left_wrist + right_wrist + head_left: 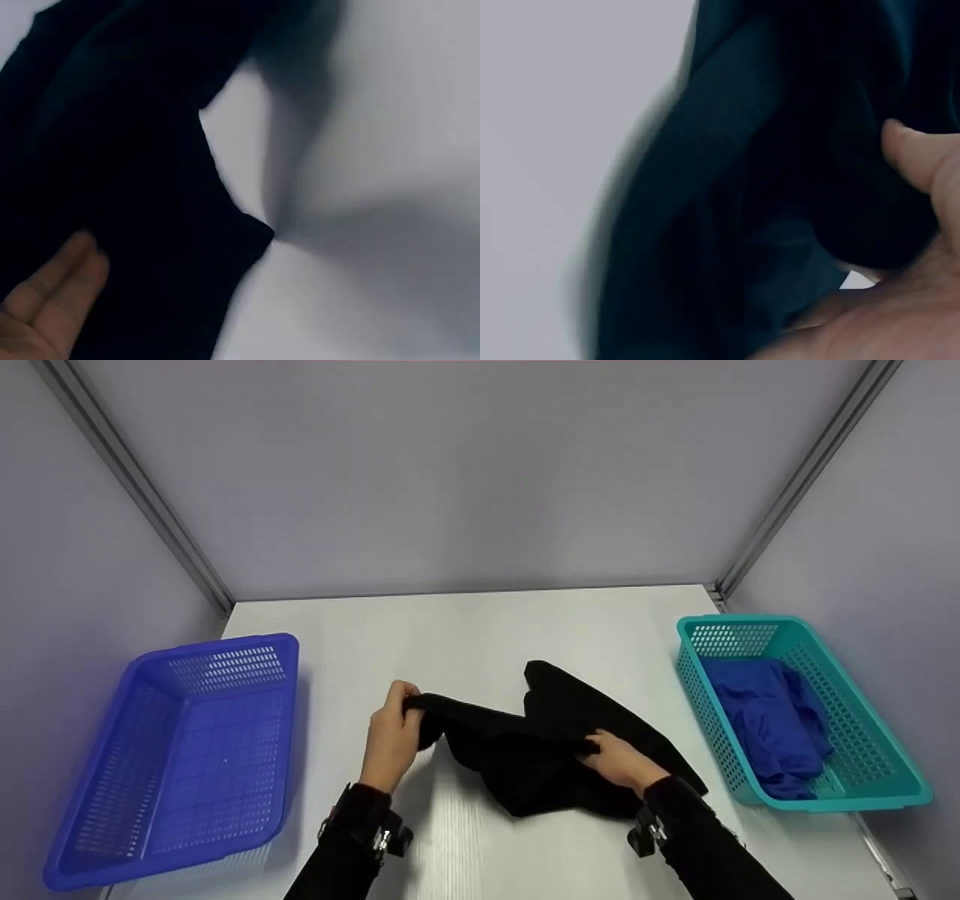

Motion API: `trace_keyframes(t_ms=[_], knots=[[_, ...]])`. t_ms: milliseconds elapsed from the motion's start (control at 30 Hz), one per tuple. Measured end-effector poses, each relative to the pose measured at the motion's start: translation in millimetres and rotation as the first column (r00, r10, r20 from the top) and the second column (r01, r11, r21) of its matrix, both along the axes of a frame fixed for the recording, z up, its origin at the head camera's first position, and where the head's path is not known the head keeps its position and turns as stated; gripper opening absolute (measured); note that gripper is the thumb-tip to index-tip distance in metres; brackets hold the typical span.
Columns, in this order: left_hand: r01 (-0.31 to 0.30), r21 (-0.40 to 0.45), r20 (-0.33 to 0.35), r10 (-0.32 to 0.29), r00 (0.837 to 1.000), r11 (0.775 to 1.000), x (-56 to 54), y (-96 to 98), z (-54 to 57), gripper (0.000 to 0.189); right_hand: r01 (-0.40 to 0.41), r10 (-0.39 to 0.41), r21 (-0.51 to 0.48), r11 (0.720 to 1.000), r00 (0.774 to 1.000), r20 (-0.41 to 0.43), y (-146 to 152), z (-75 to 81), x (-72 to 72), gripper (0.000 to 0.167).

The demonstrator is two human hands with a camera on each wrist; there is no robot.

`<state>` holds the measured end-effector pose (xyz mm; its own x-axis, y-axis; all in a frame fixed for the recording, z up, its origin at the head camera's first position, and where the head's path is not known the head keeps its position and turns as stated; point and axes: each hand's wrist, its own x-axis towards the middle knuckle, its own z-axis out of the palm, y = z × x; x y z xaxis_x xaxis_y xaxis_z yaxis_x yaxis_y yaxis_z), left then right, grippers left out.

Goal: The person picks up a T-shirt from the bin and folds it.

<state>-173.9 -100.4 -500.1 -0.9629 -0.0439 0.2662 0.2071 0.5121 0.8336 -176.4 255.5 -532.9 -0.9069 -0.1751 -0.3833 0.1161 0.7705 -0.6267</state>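
A piece of black cloth, crumpled and partly folded, lies across the middle of the table between both hands. My left hand pinches its left end, which is lifted off the tabletop and casts a shadow. Farther right, my right hand grips the cloth near its middle, with a flap reaching up and away behind it. In the left wrist view two fingers lie against the dark fabric. The right wrist view has the thumb over a fold of the fabric, with the other fingers mostly hidden.
A blue plastic basket with nothing in it stands at the left. At the right is a teal basket holding a bundled blue cloth. Grey panels close off the back and sides of the white table.
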Motion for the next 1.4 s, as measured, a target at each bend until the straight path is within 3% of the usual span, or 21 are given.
trace_keyframes(t_ms=[233,333,367,400,433,533,567,633,667,733,800,867,967,1067,1100,1133,1200,1267,1333,1367,1400], knots=[[-0.038,0.107,0.035,0.034,0.999,0.994,-3.7,6.0,7.9,0.008,0.003,-0.001,0.046,0.999,0.998,-0.057,-28,-7.6,9.8,0.02],[-0.051,0.22,0.085,0.033,0.996,0.974,-5.4,5.4,10.4,0.012,0.062,-0.058,-0.135,0.989,0.998,0.032,-44,-9.5,15.5,0.016],[-0.054,0.269,0.099,0.028,0.995,0.962,-6.1,4.9,11.8,0.013,0.091,-0.071,-0.242,0.966,0.993,0.089,-49,-10.5,17.7,0.016],[-0.053,0.322,0.115,0.017,0.993,0.945,-6.7,4.2,13.3,0.015,0.123,-0.07,-0.358,0.925,0.985,0.157,-55,-11.4,20.2,0.018],[-0.059,0.361,0.129,0.013,0.992,0.931,-7.6,3.1,14.7,0.016,0.168,-0.056,-0.479,0.862,0.97,0.238,-61,-12.4,22.7,0.021],[-0.078,0.43,0.16,0.009,0.987,0.899,-9.7,-2.1,20.0,0.018,0.3,0.096,-0.725,0.619,0.888,0.449,-75,-10.8,28.7,0.035],[-0.082,0.439,0.17,0.007,0.985,0.895,-10.2,-4.4,21.8,0.019,0.325,0.157,-0.762,0.56,0.862,0.483,-79,-9.0,29.6,0.037],[-0.099,0.428,0.176,0.024,0.984,0.899,-11.6,-9.1,25.1,0.02,0.335,0.234,-0.81,0.482,0.841,0.487,-85,-2.8,29.1,0.039],[-0.106,0.428,0.176,0.032,0.984,0.898,-12.0,-11.5,26.9,0.021,0.325,0.248,-0.828,0.458,0.847,0.47,-87,1.3,27.8,0.038],[-0.115,0.446,0.17,0.043,0.985,0.888,-13.6,-15.3,29.8,0.021,0.288,0.228,-0.854,0.432,0.882,0.413,-89,10.1,23.1,0.036],[-0.113,0.478,0.161,0.039,0.986,0.871,-15.0,-17.6,33.2,0.021,0.259,0.156,-0.871,0.418,0.924,0.349,-87,18.5,17.5,0.034],[-0.093,0.512,0.141,0.023,0.99,0.854,-17.3,-18.5,36.9,0.02,0.247,0.075,-0.887,0.391,0.952,0.298,-84,25.7,11.4,0.034],[-0.036,0.544,0.085,-0.012,0.996,0.838,-21.6,-18.0,44.3,0.019,0.233,-0.035,-0.913,0.335,0.971,0.235,-76,35.6,3.7,0.036],[0.022,0.528,0.014,-0.035,0.999,0.849,-25.6,-16.5,53.6,0.018,0.208,-0.112,-0.938,0.278,0.977,0.184,-70,45.1,-2.6,0.038],[0.038,0.514,-0.007,-0.04,0.999,0.857,-26.4,-15.7,56.8,0.018,0.199,-0.133,-0.942,0.272,0.977,0.168,-68,48.3,-4.4,0.038],[0.048,0.493,-0.026,-0.041,0.999,0.869,-27.1,-14.4,59.8,0.018,0.187,-0.156,-0.94,0.285,0.977,0.147,-66,51.1,-6.0,0.038],[0.057,0.448,-0.043,-0.042,0.998,0.892,-28.2,-12.5,63.5,0.018,0.174,-0.219,-0.918,0.356,0.971,0.099,-62,56.5,-8.6,0.034],[0.038,0.378,-0.064,-0.014,0.998,0.925,-29.3,-9.9,64.3,0.018,0.186,-0.311,-0.861,0.473,0.95,0.034,-59,60.9,-11.7,0.028],[-0.01,0.262,-0.104,0.039,0.994,0.965,-30.4,-6.9,62.7,0.015,0.222,-0.402,-0.767,0.602,0.914,-0.051,-55,64.2,-15.1,0.021],[-0.048,0.194,-0.126,0.074,0.989,0.98,-30.9,-5.5,61.5,0.014,0.248,-0.44,-0.713,0.656,0.893,-0.095,-52,65.5,-17.0,0.019],[-0.093,0.127,-0.154,0.113,0.982,0.988,-31.4,-4.3,60.3,0.012,0.278,-0.474,-0.667,0.691,0.871,-0.128,-49,66.8,-18.8,0.018]])
